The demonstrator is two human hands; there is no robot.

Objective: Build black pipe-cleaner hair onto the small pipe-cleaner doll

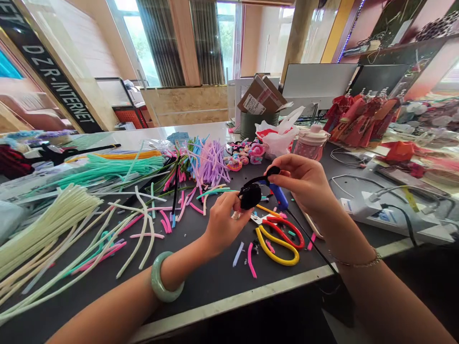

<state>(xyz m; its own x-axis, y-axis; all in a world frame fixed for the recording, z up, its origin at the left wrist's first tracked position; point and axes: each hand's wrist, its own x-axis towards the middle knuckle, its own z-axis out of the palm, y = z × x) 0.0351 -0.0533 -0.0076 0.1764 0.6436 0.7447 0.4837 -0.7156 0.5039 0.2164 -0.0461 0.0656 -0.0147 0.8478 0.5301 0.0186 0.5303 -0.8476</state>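
My left hand (226, 220) pinches a round black fuzzy coil (250, 196) that looks made of pipe cleaner. A black strip runs from it up to a smaller black fuzzy piece (273, 170), which my right hand (299, 184) grips between thumb and fingers. Just behind and below the strip lies a blue glue gun (278, 197), partly hidden, with a dark cord. Scissors (281, 239) with red and yellow handles rest on the table under my hands. Short pink and lilac pipe cleaner offcuts (251, 260) are scattered beside them.
Bundles of lilac (214, 160), mint (118, 167) and cream pipe cleaners (46, 222) spread across the left and middle. Behind stand a dark bin with cardboard (254, 125), a plastic bag (281, 134) and a pink-lidded jar (311, 143). A power strip (390, 215) with cables lies right.
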